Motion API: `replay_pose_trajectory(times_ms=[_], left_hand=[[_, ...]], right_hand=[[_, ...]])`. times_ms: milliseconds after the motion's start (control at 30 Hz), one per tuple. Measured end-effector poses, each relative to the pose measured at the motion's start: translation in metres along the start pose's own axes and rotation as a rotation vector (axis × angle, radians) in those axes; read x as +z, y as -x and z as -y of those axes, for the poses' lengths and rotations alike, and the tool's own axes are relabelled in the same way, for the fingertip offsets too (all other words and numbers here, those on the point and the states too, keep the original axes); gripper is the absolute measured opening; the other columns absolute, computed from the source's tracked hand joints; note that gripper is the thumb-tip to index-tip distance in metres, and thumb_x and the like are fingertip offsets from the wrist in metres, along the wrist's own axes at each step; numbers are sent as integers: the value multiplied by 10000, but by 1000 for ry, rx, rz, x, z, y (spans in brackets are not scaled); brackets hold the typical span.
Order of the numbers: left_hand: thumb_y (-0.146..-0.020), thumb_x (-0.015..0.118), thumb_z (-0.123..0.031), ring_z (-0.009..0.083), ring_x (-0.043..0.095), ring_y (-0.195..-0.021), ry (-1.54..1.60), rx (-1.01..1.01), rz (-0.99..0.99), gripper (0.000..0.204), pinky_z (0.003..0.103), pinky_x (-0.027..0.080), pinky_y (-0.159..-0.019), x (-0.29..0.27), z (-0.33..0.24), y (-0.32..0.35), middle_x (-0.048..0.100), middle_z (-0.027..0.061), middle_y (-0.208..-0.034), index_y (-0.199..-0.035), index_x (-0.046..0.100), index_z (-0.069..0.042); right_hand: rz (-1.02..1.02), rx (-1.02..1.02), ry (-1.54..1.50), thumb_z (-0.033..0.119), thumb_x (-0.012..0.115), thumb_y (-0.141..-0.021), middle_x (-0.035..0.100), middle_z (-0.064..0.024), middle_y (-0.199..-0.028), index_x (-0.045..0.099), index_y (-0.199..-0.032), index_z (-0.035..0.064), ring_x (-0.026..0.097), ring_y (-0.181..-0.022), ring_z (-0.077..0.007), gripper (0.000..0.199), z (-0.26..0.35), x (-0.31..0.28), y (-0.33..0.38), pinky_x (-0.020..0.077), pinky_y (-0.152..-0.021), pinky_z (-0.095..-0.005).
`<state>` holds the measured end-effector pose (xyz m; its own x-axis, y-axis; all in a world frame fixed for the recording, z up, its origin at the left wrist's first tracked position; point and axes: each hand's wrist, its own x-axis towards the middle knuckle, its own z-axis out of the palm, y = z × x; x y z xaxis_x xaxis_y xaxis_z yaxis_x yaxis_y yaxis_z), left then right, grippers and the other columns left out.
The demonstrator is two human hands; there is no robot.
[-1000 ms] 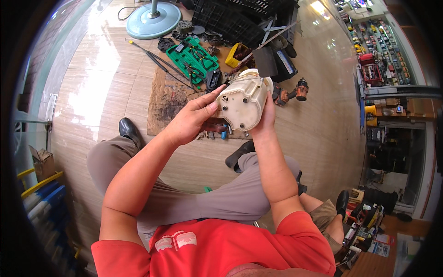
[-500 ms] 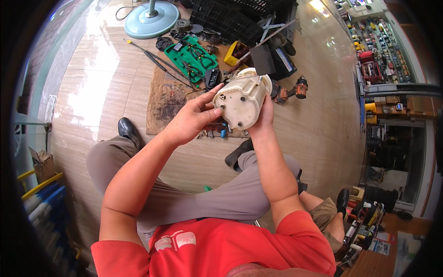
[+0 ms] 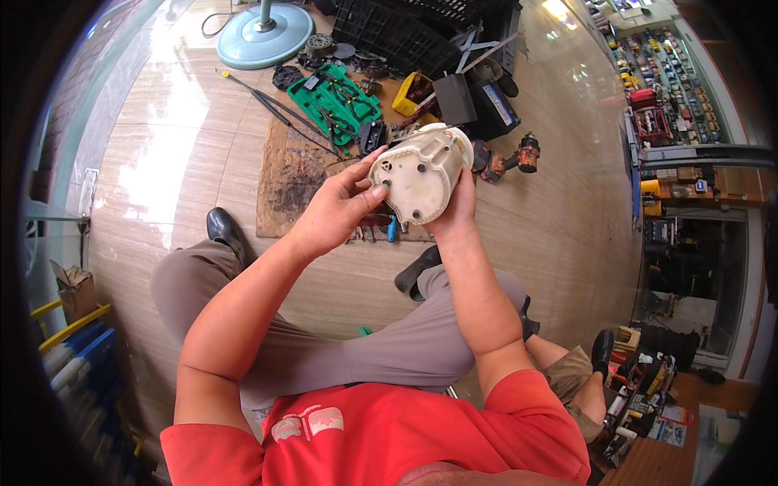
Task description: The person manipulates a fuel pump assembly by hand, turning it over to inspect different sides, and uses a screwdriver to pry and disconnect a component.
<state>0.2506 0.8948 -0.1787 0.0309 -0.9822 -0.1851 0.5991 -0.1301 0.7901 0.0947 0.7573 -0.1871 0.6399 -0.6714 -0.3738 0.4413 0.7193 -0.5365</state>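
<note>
A cream plastic fuel pump module (image 3: 420,185) is held up between my two hands, above the edge of a stained cardboard sheet. Its flat lobed end, with several small dark round feet, faces me. My left hand (image 3: 336,206) grips the left side, the thumb pressed on the flat end by one of the feet. My right hand (image 3: 455,206) is wrapped round the right side from below, its fingers mostly hidden behind the module. The wider rim at the far end tilts up and away to the right.
On the cardboard (image 3: 279,190) lie an open green tool case (image 3: 332,101), a yellow container (image 3: 415,91) and loose parts. An orange cordless drill (image 3: 510,158) lies right of the module. Behind stand a black crate (image 3: 397,49) and a fan base (image 3: 263,36). Another person's leg (image 3: 579,393) shows at right.
The module has shifted slightly left in my hands and turned a little. Both hands keep hold of it.
</note>
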Motion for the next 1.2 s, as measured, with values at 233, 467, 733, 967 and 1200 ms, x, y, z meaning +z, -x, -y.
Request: replay_pose_trajectory(times_ms=[233, 467, 733, 967, 1200], left_hand=[[-986, 558, -163, 111, 586, -1009, -53, -1, -61, 614, 294, 551, -805, 0, 2, 0, 605, 76, -1218, -1525, 268, -121], [-904, 667, -360, 149, 538, -1112, -116, 37, -7, 776, 308, 492, -884, -3, 5, 2, 536, 71, -1291, -1510, 278, -71], [-820, 709, -536, 237, 436, -1302, 126, 41, 18, 946, 427, 440, -1001, -2, 30, -3, 394, 81, -1450, -1499, 234, -81], [-885, 580, -602, 239, 465, -1277, 285, 97, -158, 776, 435, 416, -1033, -9, 43, -6, 454, 72, -1403, -1448, 330, -130], [-993, 280, -611, 254, 466, -1306, 399, 1, -178, 649, 452, 399, -1066, -12, 40, -12, 467, 49, -1433, -1458, 344, -163]], right_hand=[[-71, 8, -9, 456, 272, -1004, 550, -124, -1338, 478, -1368, 92, 556, -1200, -315, 554, -2, 11, 5, 459, -1023, -463], [-189, -128, 42, 350, 340, -986, 602, -149, -1247, 541, -1273, 36, 587, -1132, -299, 470, 13, 15, 4, 475, -989, -439], [-152, -312, 45, 344, 419, -998, 631, -106, -1175, 578, -1199, 56, 582, -1102, -248, 385, 14, 12, 7, 441, -1002, -409], [112, -469, 171, 262, 430, -1012, 518, -114, -1371, 412, -1397, 18, 507, -1246, -251, 456, 6, 28, 24, 399, -1067, -420], [272, -576, 316, 176, 512, -989, 544, -117, -1342, 467, -1357, -8, 527, -1216, -207, 413, 3, 16, 28, 402, -1048, -358]])
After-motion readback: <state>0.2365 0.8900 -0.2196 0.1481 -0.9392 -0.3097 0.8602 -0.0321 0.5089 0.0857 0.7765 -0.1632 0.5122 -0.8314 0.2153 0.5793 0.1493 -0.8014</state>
